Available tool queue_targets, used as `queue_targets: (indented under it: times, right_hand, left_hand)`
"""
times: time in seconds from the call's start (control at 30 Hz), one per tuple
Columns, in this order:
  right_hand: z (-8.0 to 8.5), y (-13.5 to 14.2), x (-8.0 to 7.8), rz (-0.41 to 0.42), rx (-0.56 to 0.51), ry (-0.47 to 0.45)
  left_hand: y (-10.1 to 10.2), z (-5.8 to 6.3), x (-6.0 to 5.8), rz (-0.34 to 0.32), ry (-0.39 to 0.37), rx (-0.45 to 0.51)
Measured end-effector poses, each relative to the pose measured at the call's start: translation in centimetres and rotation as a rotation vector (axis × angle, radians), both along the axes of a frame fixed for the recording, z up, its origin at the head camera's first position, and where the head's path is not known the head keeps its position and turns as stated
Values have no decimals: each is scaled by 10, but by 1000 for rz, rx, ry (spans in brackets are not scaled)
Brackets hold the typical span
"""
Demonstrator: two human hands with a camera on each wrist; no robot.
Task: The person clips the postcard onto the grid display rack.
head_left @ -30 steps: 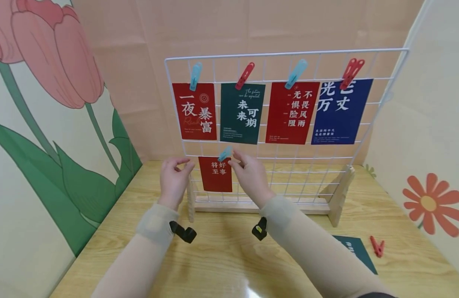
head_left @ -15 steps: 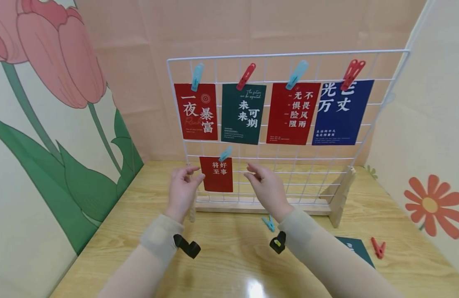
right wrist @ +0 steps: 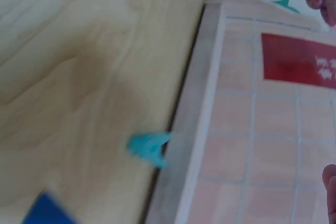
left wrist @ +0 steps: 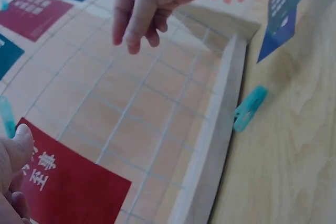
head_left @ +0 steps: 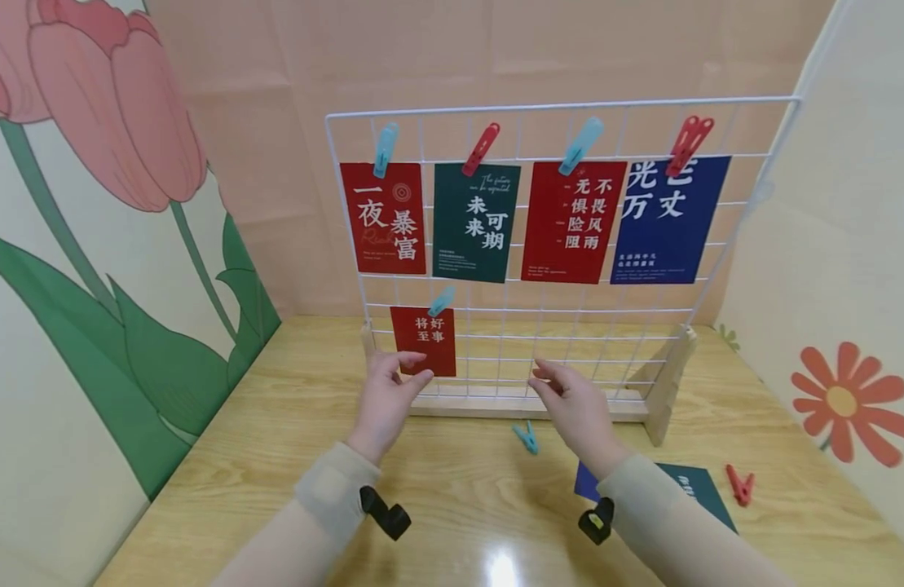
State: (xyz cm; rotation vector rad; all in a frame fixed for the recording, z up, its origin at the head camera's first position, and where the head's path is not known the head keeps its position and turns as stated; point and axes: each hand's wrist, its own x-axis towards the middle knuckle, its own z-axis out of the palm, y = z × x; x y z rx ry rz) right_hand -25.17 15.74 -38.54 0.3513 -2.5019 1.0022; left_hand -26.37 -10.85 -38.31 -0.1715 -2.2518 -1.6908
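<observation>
My left hand (head_left: 388,399) holds nothing, thumb and forefinger apart, and overlaps the lower edge of a small red card (head_left: 438,350) in the head view. That card hangs on the white wire grid (head_left: 569,310) from a light blue clothespin (head_left: 442,302). To the right, my right hand (head_left: 576,412) is also without a thing in it, fingers loosely bent, in front of the grid's lower wires. Below and between the hands, a light blue clothespin (head_left: 526,438) lies on the table. In the left wrist view, the right hand (left wrist: 152,9) hangs with fingers pointing down.
Higher on the grid hang a red card (head_left: 382,220), a green card (head_left: 477,222), another red card (head_left: 572,220) and a blue card (head_left: 668,224), each clipped. On the table at right lie a dark green card (head_left: 704,493), a blue card (head_left: 585,483) and a red clothespin (head_left: 741,486).
The right hand has left the clothespin on the lower red card and moved right and down. My left hand has also come down and rightward. The card stays hanging.
</observation>
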Motion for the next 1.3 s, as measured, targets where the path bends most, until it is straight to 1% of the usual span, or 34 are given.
queue_targets:
  times: [0.07, 0.17, 0.3, 0.4, 0.57, 0.73, 0.8, 0.97, 1.07, 1.17, 1.23, 1.3]
  right_hand:
    - [-5, 11, 3, -20, 7, -42]
    - [-11, 27, 8, -44, 18, -91]
    - [-20, 48, 12, -82, 47, -79]
    - [-26, 64, 16, -121, 78, -67]
    - [-32, 92, 25, -157, 88, -119]
    - [-38, 119, 31, -203, 114, -129]
    - [-40, 130, 33, -233, 129, -138]
    - [-46, 156, 36, -327, 161, -193]
    - [-50, 171, 37, -355, 167, -193]
    - [-53, 185, 40, -375, 192, -168]
    - [-55, 194, 41, -392, 198, -194]
    - [-56, 202, 43, -411, 186, -246]
  left_hand:
    - [6, -4, 1, -23, -5, 1]
    - [16, -10, 3, -48, -16, -27]
    - [29, -18, 5, -83, -48, -72]
    - [39, -23, 7, -111, -82, -84]
    - [56, -31, 9, -159, -105, -91]
    - [74, -37, 13, -210, -124, -101]
    - [81, -39, 14, -228, -121, -110]
    - [97, -45, 16, -267, -98, -121]
    - [105, -49, 18, -287, -94, -123]
    - [113, -53, 17, -304, -91, -138]
    - [119, -56, 17, -315, -92, -151]
    - [125, -58, 17, -325, -102, -172]
